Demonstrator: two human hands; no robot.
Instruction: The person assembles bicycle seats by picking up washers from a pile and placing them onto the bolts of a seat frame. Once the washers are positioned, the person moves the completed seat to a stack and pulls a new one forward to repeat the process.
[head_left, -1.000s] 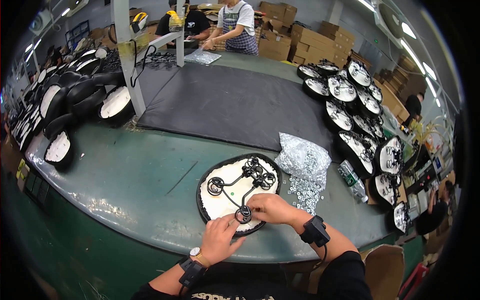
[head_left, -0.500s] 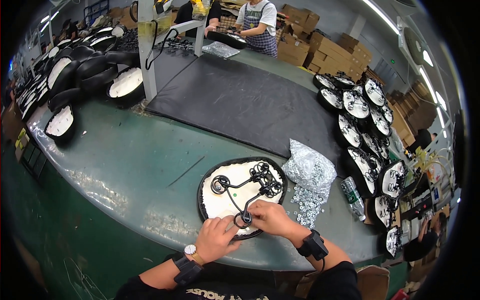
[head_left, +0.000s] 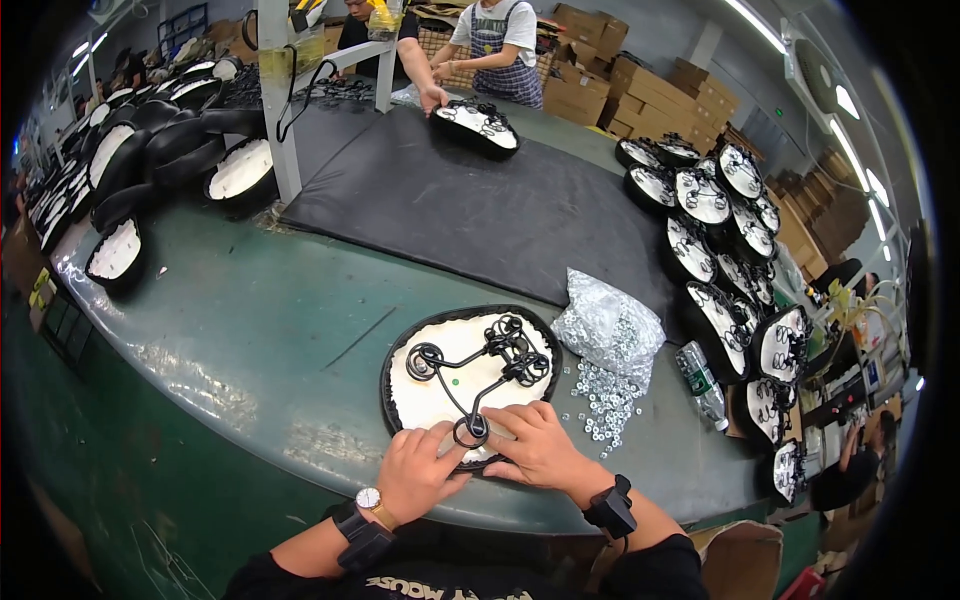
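Observation:
An upturned seat (head_left: 428,402) with a white underside and a gathered black cover edge lies before me on the table. On it rests a black wire spring frame (head_left: 466,390), with coils at its far end and one loop at the near end. My left hand (head_left: 418,474) has its fingers closed at the left of that near loop. From the other side, my right hand (head_left: 538,448) grips around the same loop, its thumb low by the seat's edge. The fingertips partly hide the joint there.
A plastic bag of nuts (head_left: 610,325) lies right of the seat, with loose nuts (head_left: 608,405) spilling nearer me. Beyond are a bottle (head_left: 700,385) and stacked seats (head_left: 718,320). Across the black mat (head_left: 470,215), a co-worker's hand (head_left: 432,98) touches another seat (head_left: 475,130).
My right hand has shifted from a tight pinch at the near loop to a wider grip around it. Across the table, a co-worker's seat has come down onto the black mat.

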